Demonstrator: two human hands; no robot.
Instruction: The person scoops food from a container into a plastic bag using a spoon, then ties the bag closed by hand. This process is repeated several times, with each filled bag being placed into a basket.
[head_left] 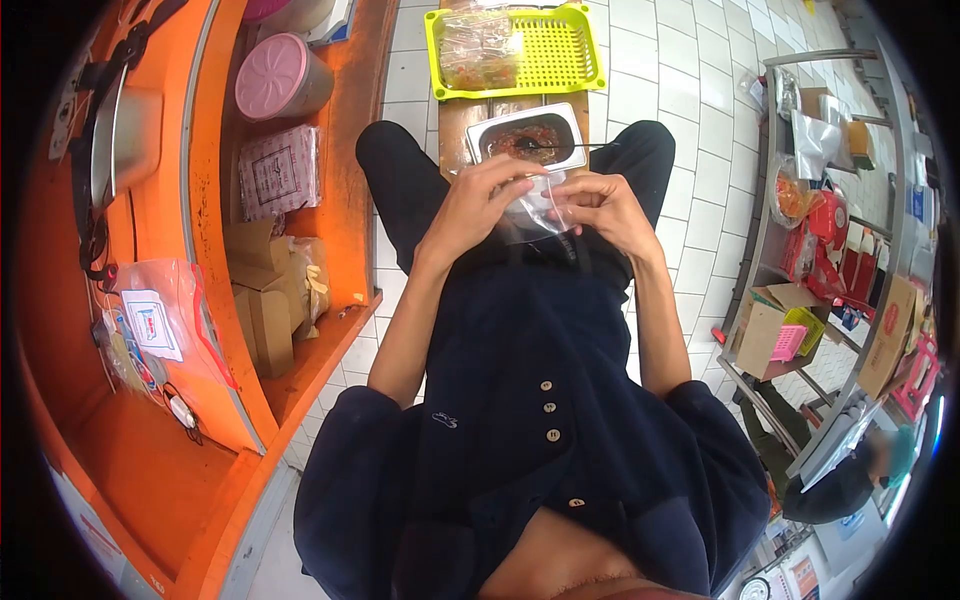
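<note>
Between my hands is a clear plastic bag, held above my lap. My left hand pinches its left side near the top, and my right hand grips its right side with bent fingers. Just beyond the bag sits a metal tray holding a reddish chopped or sauced food. A dark, thin-handled utensil rests in the food, its handle pointing right over the rim. Behind the tray, a yellow-green plastic basket carries several filled clear bags on its left side.
An orange shelf unit on my left holds a pink-lidded tub, a printed packet stack and cardboard boxes. On my right, a metal rack bears bags and a carton. Another person is at the lower right.
</note>
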